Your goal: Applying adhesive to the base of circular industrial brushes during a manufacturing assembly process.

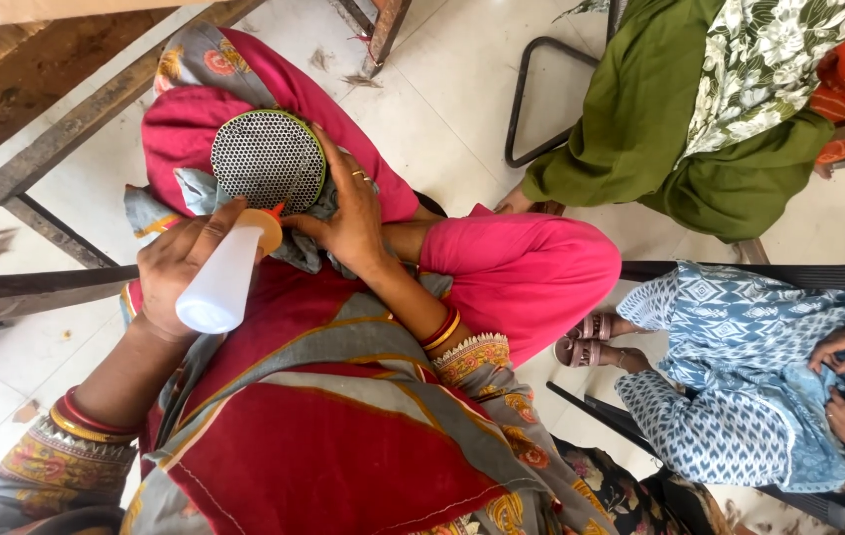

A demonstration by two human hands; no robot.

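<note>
One round mesh disc [268,159] lies on a grey cloth [309,248] in the lap. The left hand [180,266] is wrapped tight around one white bottle [224,282], its orange tip just below the disc. The right hand [348,213] lies open along the disc's right edge, fingers spread, pressing the cloth. Bare floor [442,89] shows past the disc's far edge.
</note>
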